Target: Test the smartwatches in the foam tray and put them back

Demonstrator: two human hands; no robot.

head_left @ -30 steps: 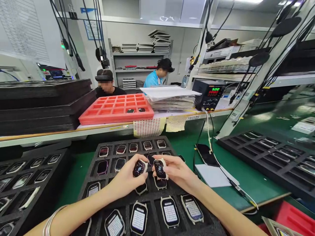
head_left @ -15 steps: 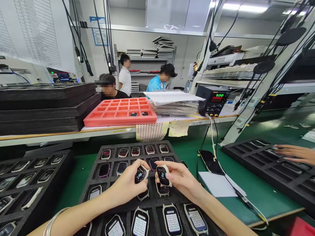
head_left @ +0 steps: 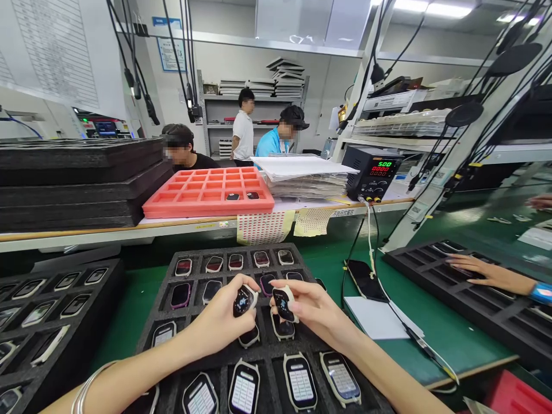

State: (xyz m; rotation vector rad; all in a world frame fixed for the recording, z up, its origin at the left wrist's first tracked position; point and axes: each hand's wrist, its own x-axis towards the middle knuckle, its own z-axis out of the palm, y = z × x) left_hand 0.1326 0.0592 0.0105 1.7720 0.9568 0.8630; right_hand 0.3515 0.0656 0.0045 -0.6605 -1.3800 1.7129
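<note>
Pinched in my left hand [head_left: 224, 313] is a smartwatch [head_left: 244, 301] without a strap, its dark screen lit with a small graphic. My right hand [head_left: 317, 307] grips a second smartwatch [head_left: 282, 303] by its edges, with a similar lit screen. Both are held a short way apart above a black foam tray [head_left: 267, 359]. Several more strapless watches lie in its compartments, such as a watch with a lit white grid [head_left: 301, 382] in the front row and a purple-framed watch [head_left: 180, 295] at the left. My hands and forearms hide part of the tray's middle.
Another foam tray of watches [head_left: 112, 282] lies left. At right, a co-worker's hand [head_left: 478, 270] reaches over a black tray [head_left: 414, 259]. A phone [head_left: 364, 279], white paper [head_left: 366, 319] and cables lie between. A red tray [head_left: 194, 204] and power supply [head_left: 375, 172] stand on the shelf.
Both my hands keep their grip on the watches, almost unmoved. The co-worker's hand at right has reached further left over its tray. A standing person in white at the back has moved right.
</note>
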